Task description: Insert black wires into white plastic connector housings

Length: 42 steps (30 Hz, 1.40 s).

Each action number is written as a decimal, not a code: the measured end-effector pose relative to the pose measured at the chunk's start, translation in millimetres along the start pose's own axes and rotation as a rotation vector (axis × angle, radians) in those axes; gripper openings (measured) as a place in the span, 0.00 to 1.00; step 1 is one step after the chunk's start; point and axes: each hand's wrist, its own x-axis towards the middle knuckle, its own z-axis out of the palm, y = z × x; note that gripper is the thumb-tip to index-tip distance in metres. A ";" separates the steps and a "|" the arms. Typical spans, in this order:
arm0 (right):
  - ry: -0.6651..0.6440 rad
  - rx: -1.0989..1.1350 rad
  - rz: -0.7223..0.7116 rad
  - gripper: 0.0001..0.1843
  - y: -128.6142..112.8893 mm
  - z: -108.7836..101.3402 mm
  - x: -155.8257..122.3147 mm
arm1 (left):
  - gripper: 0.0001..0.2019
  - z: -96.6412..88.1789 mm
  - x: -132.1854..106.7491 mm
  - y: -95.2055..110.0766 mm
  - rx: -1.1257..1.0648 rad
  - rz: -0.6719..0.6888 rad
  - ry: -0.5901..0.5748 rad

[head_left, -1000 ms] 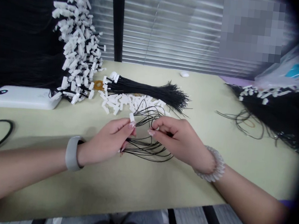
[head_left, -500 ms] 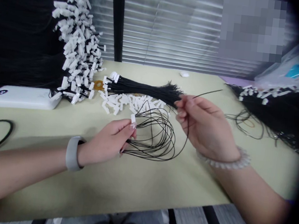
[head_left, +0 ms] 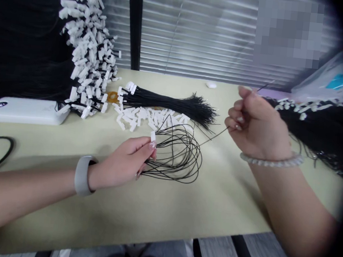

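Note:
My left hand (head_left: pixel 125 162) rests on the table, its fingers pinched on a small white connector (head_left: pixel 152 136) and on a bunch of looped thin black wires (head_left: pixel 180 158) that fan out to its right. Raised above the table at the right, my right hand (head_left: pixel 256 123) is closed on a single black wire (head_left: pixel 215 136). That wire runs taut down and left to the looped bunch, and its free end sticks up past my fingers.
A bound bundle of black wires (head_left: pixel 168 102) and several loose white connectors (head_left: pixel 142 117) lie behind my hands. A big heap of wires with white connectors (head_left: pixel 84 50) fills the far left, beside a white power bank (head_left: pixel 23 110). More wires (head_left: pixel 318 127) lie at the right.
My right hand left the loops by my left hand and drew one black wire up and to the right, pulling it taut. My left hand stayed put.

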 end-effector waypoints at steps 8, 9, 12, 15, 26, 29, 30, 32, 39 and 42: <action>-0.595 -0.700 -0.330 0.01 -5.2 52.2 -61.5 | 0.17 -0.9 -0.3 -2.2 -0.002 0.017 0.015; -0.625 -0.756 -0.392 0.02 -3.5 55.6 -65.1 | 0.17 -1.0 -0.4 -2.9 0.003 0.022 0.014; -0.633 -0.875 -0.489 0.05 2.5 61.1 -69.9 | 0.16 -0.9 -0.8 -4.3 0.031 0.045 0.003; -0.627 -0.948 -0.506 0.07 6.9 62.5 -70.4 | 0.16 -0.5 -1.0 -4.2 0.053 0.056 -0.012; -0.638 -1.132 -0.580 0.12 10.8 65.0 -76.5 | 0.15 -0.8 -1.8 -1.9 0.148 0.110 -0.078; -0.605 -1.117 -0.610 0.10 12.0 63.9 -75.8 | 0.16 -0.7 -1.7 -2.7 0.147 0.102 -0.081; -0.588 -1.115 -0.626 0.10 12.5 63.4 -75.4 | 0.16 -0.7 -1.8 -2.9 0.145 0.099 -0.081; -0.563 -1.133 -0.670 0.10 13.5 62.4 -74.7 | 0.16 -0.7 -1.8 -3.4 0.138 0.095 -0.078; -0.511 -1.267 -0.882 0.09 16.6 60.9 -76.6 | 0.16 -0.5 -2.5 -3.5 0.138 0.101 -0.078; -0.505 -1.261 -0.935 0.09 19.8 61.8 -77.4 | 0.16 -0.5 -2.7 -2.9 0.154 0.116 -0.087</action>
